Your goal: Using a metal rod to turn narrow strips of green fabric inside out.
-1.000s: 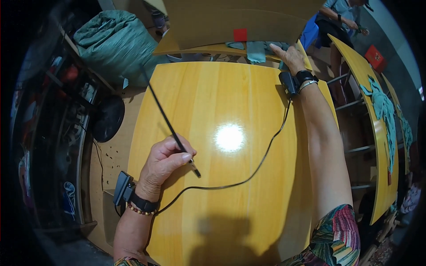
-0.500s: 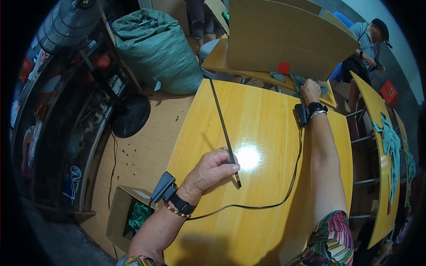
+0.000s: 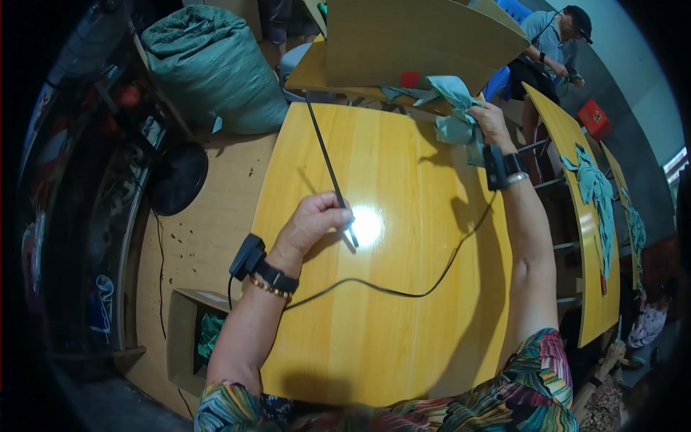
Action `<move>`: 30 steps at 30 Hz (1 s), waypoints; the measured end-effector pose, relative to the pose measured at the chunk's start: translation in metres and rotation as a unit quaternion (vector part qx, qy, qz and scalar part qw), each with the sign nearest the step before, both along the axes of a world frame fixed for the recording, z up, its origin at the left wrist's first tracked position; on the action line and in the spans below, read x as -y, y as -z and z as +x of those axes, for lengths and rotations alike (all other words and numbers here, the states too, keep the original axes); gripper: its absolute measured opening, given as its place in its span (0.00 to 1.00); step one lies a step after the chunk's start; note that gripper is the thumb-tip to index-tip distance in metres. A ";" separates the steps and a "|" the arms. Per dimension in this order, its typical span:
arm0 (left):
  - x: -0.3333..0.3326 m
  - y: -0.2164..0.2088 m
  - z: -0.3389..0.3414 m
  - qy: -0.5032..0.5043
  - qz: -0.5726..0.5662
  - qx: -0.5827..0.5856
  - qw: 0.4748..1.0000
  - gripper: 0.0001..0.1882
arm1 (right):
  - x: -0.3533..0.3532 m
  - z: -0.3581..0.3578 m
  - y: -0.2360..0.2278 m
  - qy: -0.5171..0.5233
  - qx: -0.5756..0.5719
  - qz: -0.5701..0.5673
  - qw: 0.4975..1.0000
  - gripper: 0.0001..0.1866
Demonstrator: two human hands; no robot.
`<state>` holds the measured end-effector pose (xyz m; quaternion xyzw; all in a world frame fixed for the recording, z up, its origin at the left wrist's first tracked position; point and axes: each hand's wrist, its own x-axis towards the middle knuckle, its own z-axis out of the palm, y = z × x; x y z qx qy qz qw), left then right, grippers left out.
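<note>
My left hand (image 3: 311, 222) grips a long thin black rod (image 3: 325, 160) that slants up across a glossy yellow wooden panel (image 3: 403, 302); the rod's lower tip rests by a bright light reflection. My right hand (image 3: 491, 122) reaches to the panel's far right corner and clutches a crumpled teal cloth (image 3: 455, 108). Both wrists wear black strapped devices, joined by a thin black cable (image 3: 389, 290) lying across the panel.
A large green sack (image 3: 216, 65) stands at the far left, a black round fan base (image 3: 176, 178) below it. More yellow panels (image 3: 410, 36) lean behind and to the right, some with teal cloths (image 3: 596, 189). Another person (image 3: 558, 43) sits at the back right. An open cardboard box (image 3: 188, 338) sits lower left.
My view has shifted left and down. My right hand has pulled the teal cloth off the far stack onto the panel's corner. My left hand keeps hold of the rod.
</note>
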<state>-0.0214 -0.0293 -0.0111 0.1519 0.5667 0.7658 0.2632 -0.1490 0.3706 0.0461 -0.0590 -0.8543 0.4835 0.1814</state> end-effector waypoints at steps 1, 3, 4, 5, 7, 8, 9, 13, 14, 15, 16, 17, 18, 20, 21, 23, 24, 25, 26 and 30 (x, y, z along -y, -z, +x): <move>0.002 -0.001 0.001 -0.006 0.001 0.010 1.000 0.06 | 0.018 0.032 -0.008 -0.042 0.011 -0.050 0.998 0.09; 0.004 0.002 -0.003 -0.006 -0.004 -0.005 1.000 0.06 | 0.035 0.086 -0.019 -0.080 0.023 -0.100 0.992 0.10; 0.001 0.004 -0.002 0.002 -0.001 0.004 1.000 0.06 | 0.037 0.113 -0.020 -0.108 0.050 -0.073 0.990 0.11; 0.004 0.003 -0.003 -0.007 -0.008 0.000 1.000 0.06 | 0.044 0.133 -0.020 -0.146 0.072 -0.052 0.985 0.13; 0.004 0.003 -0.007 -0.021 -0.010 -0.011 1.000 0.07 | 0.058 0.174 -0.019 -0.209 0.104 -0.059 0.971 0.15; 0.004 0.004 -0.006 -0.020 -0.010 -0.009 1.000 0.07 | 0.059 0.183 -0.015 -0.248 0.128 -0.068 0.958 0.18; 0.006 0.004 -0.005 -0.021 -0.010 -0.004 1.000 0.07 | 0.060 0.184 -0.016 -0.249 0.129 -0.069 0.957 0.18; 0.004 0.002 -0.006 -0.020 -0.013 -0.019 1.000 0.07 | 0.040 0.155 -0.021 -0.213 0.162 0.138 0.954 0.24; 0.005 0.002 -0.005 -0.020 -0.013 -0.019 1.000 0.07 | 0.032 0.131 -0.013 -0.156 0.124 0.200 0.959 0.26; 0.004 0.002 -0.004 -0.020 -0.011 -0.015 1.000 0.06 | 0.023 0.106 -0.004 -0.120 0.123 0.206 0.963 0.25; 0.005 0.002 -0.003 -0.021 -0.010 -0.011 1.000 0.06 | 0.017 0.081 0.004 -0.085 0.121 0.211 0.966 0.24; 0.008 0.003 -0.001 -0.017 -0.012 -0.011 1.000 0.06 | 0.019 0.056 0.012 -0.089 0.119 0.209 0.967 0.24; 0.007 0.003 0.000 -0.020 -0.013 -0.012 1.000 0.06 | 0.023 0.031 0.019 -0.054 0.124 0.207 0.969 0.25; 0.011 -0.001 0.007 -0.018 -0.027 -0.005 0.999 0.05 | 0.035 -0.004 0.031 -0.025 0.125 0.200 0.971 0.25; 0.011 -0.001 0.010 -0.020 -0.029 -0.002 0.999 0.06 | 0.040 -0.018 0.037 0.007 0.057 0.289 0.956 0.25; 0.007 0.001 0.015 -0.014 -0.010 0.019 1.000 0.06 | 0.062 -0.041 0.038 0.066 0.045 0.388 0.918 0.27; 0.007 0.000 0.015 -0.010 -0.011 0.022 1.000 0.06 | 0.071 -0.056 0.042 0.061 0.040 0.383 0.921 0.27; 0.007 -0.001 0.016 -0.018 -0.014 0.024 0.999 0.06 | 0.084 -0.064 0.043 0.048 0.021 0.434 0.899 0.28; 0.008 -0.002 0.017 -0.016 -0.015 -0.003 1.000 0.06 | 0.097 -0.070 0.044 0.036 0.001 0.485 0.874 0.29; 0.013 -0.011 0.017 -0.015 -0.049 -0.030 0.998 0.07 | 0.137 -0.076 0.015 -0.001 0.136 0.505 0.852 0.31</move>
